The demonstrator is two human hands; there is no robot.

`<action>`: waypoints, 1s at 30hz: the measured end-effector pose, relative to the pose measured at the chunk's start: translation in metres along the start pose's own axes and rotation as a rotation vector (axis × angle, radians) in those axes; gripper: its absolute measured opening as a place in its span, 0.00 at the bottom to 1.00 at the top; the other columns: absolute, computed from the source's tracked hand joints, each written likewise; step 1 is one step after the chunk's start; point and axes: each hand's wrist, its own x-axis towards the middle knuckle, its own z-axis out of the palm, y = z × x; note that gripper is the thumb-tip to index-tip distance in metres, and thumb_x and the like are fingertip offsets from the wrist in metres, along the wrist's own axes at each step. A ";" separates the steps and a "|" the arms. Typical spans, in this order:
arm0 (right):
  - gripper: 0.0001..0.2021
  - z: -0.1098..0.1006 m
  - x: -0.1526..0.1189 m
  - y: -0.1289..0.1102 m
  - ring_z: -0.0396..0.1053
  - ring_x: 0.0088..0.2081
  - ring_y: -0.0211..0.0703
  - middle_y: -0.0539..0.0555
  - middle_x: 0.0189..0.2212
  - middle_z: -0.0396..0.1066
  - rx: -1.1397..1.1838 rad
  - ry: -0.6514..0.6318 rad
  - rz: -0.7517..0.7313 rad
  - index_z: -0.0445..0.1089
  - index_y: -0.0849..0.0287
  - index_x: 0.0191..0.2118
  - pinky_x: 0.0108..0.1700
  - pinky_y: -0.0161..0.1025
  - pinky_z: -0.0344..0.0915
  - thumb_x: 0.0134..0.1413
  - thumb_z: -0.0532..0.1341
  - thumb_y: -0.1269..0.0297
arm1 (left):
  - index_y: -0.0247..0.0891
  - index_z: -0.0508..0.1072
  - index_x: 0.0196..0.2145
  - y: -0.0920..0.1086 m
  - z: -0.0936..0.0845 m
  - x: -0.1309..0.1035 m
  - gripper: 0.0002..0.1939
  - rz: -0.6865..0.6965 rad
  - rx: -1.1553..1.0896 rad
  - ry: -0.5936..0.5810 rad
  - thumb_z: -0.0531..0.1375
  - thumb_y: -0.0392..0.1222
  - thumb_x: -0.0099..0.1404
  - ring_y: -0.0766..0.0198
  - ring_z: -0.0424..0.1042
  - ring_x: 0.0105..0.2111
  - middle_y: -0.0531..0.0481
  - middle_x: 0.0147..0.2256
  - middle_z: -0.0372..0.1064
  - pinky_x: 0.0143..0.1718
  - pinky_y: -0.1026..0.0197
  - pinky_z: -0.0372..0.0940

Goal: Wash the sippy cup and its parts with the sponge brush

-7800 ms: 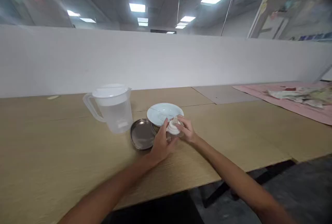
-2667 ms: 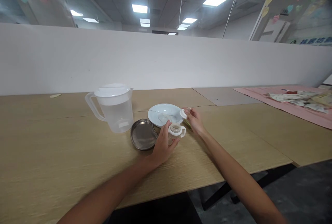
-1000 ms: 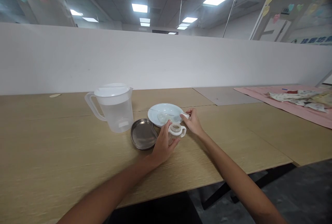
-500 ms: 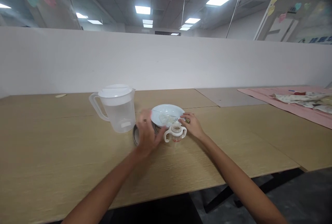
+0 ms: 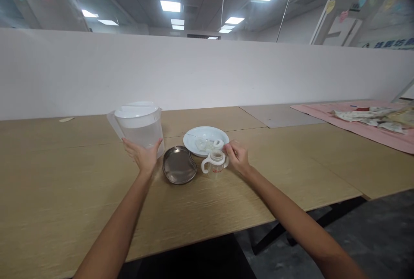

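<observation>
A translucent pitcher (image 5: 140,117) with a white lid stands at the left, and my left hand (image 5: 144,154) is wrapped round its lower front. My right hand (image 5: 236,156) is closed at the right handle of a small clear bottle (image 5: 216,162) with two white handles and an open top. Behind the bottle lies a white plate (image 5: 207,132) holding a white ring (image 5: 218,144) and small clear pieces. An empty kidney-shaped metal tray (image 5: 179,165) sits between the pitcher and the bottle.
The wooden table (image 5: 181,218) has its front edge near my forearms. A pink cloth (image 5: 381,136) with folded fabric (image 5: 365,117) lies at the far right. A white wall (image 5: 194,72) rises behind the table. A small pale piece (image 5: 66,120) lies at the back left.
My left hand has moved left from over the metal tray onto the pitcher, whose handle has turned backward. My right hand has closed beside the bottle. The view has shifted slightly.
</observation>
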 end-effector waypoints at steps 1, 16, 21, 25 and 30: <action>0.21 0.002 -0.003 -0.001 0.58 0.26 0.39 0.53 0.20 0.61 -0.030 -0.028 -0.039 0.62 0.58 0.20 0.32 0.37 0.55 0.58 0.46 0.52 | 0.23 0.30 0.60 -0.005 0.000 0.003 0.60 -0.002 0.003 0.018 0.64 0.58 0.48 0.42 0.38 0.60 0.26 0.60 0.33 0.60 0.44 0.39; 0.17 0.006 -0.003 0.006 0.49 0.21 0.32 0.48 0.16 0.52 -0.043 -0.001 -0.361 0.52 0.60 0.19 0.26 0.34 0.47 0.58 0.51 0.69 | 0.25 0.42 0.61 -0.008 -0.015 0.009 0.48 0.550 0.337 -0.007 0.54 0.61 0.56 0.38 0.39 0.60 0.30 0.61 0.40 0.57 0.34 0.34; 0.17 0.007 -0.004 0.008 0.49 0.21 0.32 0.48 0.16 0.52 -0.038 -0.011 -0.368 0.53 0.61 0.19 0.26 0.34 0.48 0.58 0.51 0.69 | 0.26 0.44 0.61 -0.004 -0.017 0.008 0.45 0.613 0.352 -0.058 0.52 0.61 0.57 0.39 0.36 0.61 0.29 0.61 0.39 0.57 0.34 0.29; 0.17 0.007 -0.005 0.010 0.49 0.20 0.31 0.48 0.15 0.52 -0.046 -0.016 -0.358 0.52 0.61 0.18 0.26 0.33 0.47 0.58 0.51 0.69 | 0.26 0.45 0.61 -0.005 -0.018 0.009 0.43 0.639 0.362 -0.062 0.51 0.60 0.58 0.38 0.37 0.61 0.29 0.61 0.40 0.56 0.34 0.28; 0.17 0.007 -0.005 0.010 0.50 0.21 0.32 0.48 0.15 0.53 -0.045 -0.014 -0.367 0.54 0.61 0.18 0.26 0.33 0.48 0.59 0.50 0.68 | 0.27 0.46 0.61 -0.007 -0.018 0.009 0.42 0.664 0.393 -0.062 0.50 0.59 0.59 0.39 0.37 0.61 0.30 0.61 0.40 0.56 0.34 0.27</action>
